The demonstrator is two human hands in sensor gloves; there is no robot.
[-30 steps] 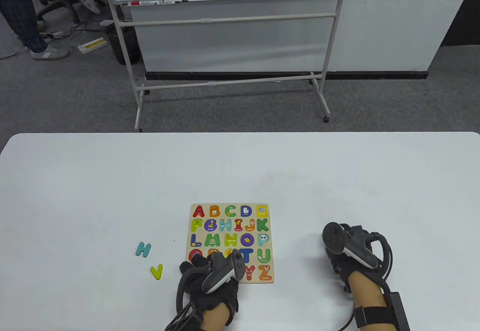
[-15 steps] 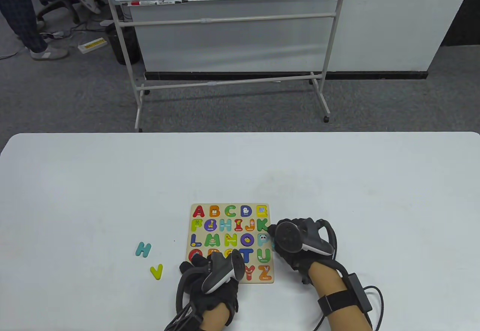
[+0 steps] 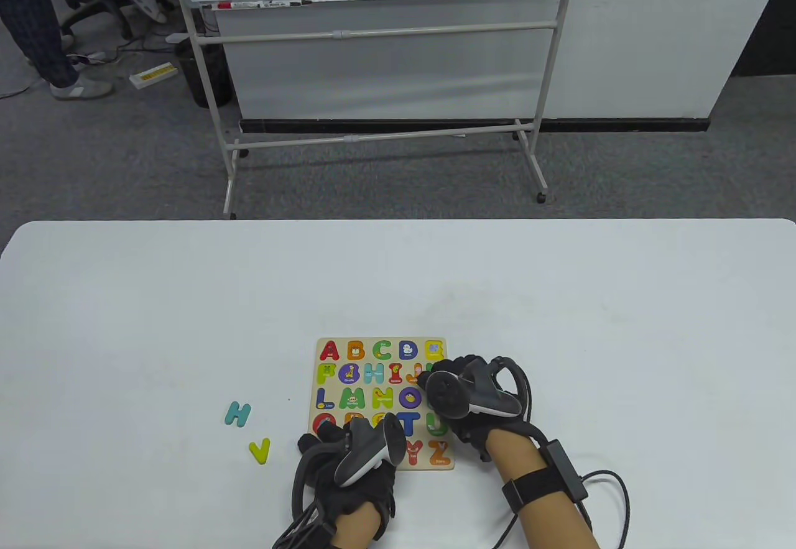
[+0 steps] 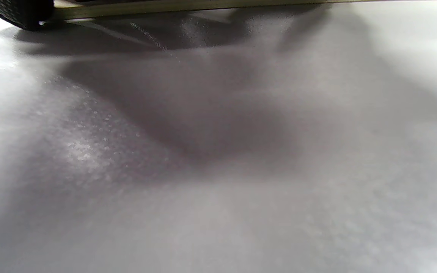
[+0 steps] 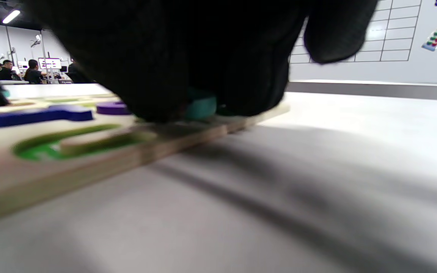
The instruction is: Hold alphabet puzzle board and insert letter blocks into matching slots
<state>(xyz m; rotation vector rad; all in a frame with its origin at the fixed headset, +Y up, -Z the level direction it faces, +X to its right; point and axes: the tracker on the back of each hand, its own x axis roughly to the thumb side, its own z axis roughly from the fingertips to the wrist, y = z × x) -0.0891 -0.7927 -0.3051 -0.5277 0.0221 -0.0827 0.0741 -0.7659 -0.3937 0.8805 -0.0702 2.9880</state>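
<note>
Teal block [image 5: 200, 107], pinched in my right hand [image 3: 463, 396], sits over the board [image 3: 380, 404] at 3 o'clock, while my left hand [image 3: 348, 456] presses flat at 6.

Wore black knit sensor gloves on left hand [image 3: 348, 480] and right hand [image 3: 463, 412], grey-and-black trackers [image 3: 367, 449] strapped behind. Carried black wrist strap [image 3: 528, 490], small box, looping cables.

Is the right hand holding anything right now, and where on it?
Yes: the right hand pinches a teal letter block by its sides, over the puzzle board; its letter is hidden.
</note>
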